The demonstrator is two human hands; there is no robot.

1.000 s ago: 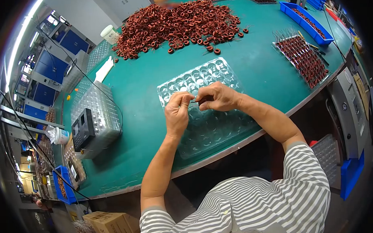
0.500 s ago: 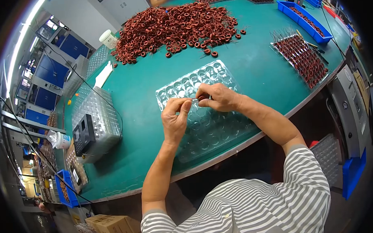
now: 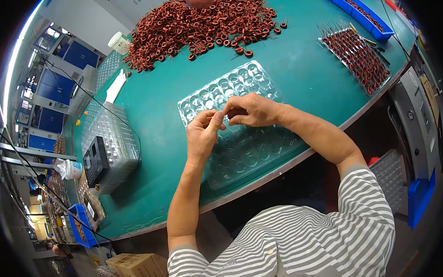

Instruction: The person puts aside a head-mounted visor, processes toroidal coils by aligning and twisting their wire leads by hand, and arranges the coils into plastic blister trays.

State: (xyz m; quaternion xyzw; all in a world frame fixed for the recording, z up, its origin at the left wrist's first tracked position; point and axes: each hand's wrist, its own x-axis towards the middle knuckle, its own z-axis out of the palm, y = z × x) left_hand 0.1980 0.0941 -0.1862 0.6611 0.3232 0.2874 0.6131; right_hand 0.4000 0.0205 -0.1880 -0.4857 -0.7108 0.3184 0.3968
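Observation:
My left hand (image 3: pixel 203 134) and my right hand (image 3: pixel 254 110) meet fingertip to fingertip over a clear plastic tray (image 3: pixel 193 103) of round pockets. The thumb and forefinger of each hand are pinched together. A small red-brown ring coil showed in my right fingers a moment ago; now the fingers hide it. What the left fingertips pinch is too small to make out. Beyond the tray lies a big heap of red-brown ring coils (image 3: pixel 178 30) with thin wire leads.
A stack of clear trays (image 3: pixel 119 137) with a black device (image 3: pixel 96 160) against it stands at left. On the right are a tray filled with coils (image 3: pixel 358 60) and a long blue bin (image 3: pixel 358 14). A white tub (image 3: pixel 118 43) stands beside the heap.
Both hands have shifted slightly left and up in view, along with the tray and heap as the camera tilted. The coil seen in my right fingers is now hidden.

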